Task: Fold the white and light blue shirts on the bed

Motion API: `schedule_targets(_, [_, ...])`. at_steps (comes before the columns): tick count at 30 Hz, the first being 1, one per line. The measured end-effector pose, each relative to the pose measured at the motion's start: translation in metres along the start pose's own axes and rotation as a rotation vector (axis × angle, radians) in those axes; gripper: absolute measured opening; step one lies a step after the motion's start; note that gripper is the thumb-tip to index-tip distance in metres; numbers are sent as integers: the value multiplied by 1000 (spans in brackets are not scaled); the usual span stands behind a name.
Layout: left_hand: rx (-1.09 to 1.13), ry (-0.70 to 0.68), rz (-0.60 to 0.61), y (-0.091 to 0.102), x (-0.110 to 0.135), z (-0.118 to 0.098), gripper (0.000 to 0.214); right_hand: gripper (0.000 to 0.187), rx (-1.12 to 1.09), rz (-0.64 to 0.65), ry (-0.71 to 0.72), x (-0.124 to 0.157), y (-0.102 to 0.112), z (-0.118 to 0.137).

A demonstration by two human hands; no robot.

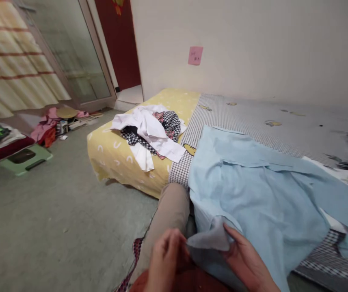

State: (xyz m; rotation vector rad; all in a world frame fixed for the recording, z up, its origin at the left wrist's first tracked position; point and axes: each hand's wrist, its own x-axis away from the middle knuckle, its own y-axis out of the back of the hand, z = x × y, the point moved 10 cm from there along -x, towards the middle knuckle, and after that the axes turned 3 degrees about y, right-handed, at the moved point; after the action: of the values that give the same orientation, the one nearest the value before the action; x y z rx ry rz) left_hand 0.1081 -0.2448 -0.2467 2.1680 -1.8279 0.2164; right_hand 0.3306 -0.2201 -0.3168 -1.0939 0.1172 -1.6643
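A light blue shirt [253, 190] lies spread over the near edge of the bed, one sleeve stretched out to the right. Its other sleeve end comes down over my lap, and its greyish-blue cuff [210, 239] is between my hands. My left hand [169, 251] is closed, its fingertips pinching the cuff's left corner. My right hand [247, 257] grips the cuff from the other side, thumb on top and the other fingers partly hidden under the cloth.
A heap of white and checked clothes [149, 125] rests on the yellow sheet [103, 148]. Alongside lies a grey patterned bedcover [241, 115]. On the floor at left are a green stool [24, 164] bearing folded cloth and a pink pile [47, 123]. My knee [174, 202] touches the bedside.
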Motion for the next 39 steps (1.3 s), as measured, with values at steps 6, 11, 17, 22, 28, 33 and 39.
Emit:
schedule_targets(6, [-19,-110,-6,12,-42,-9,20,19,-38,-43,-46,14,0,28])
schedule_targets(11, [-214,-101,269,-60,-35,-6,44,31,-168,-80,-3,20,0,34])
schedule_targets(17, [-482,16,307,-92,-36,7,51,36,-128,-35,6,22,-3,28])
schedule_targets(22, [-521,5,259,-94,-48,14,31,44,-106,-58,4,28,-15,19])
schedule_targets(28, [-443,64,113,-71,-58,27,11,39,-1,9,53,27,-25,21])
schedule_targets(33, [-352,48,110,-69,-63,32,10,62,152,-230,251,7,20,43])
schedule_targets(39, [-248,20,144,-77,-66,41,9,80,381,-232,176,-17,24,25])
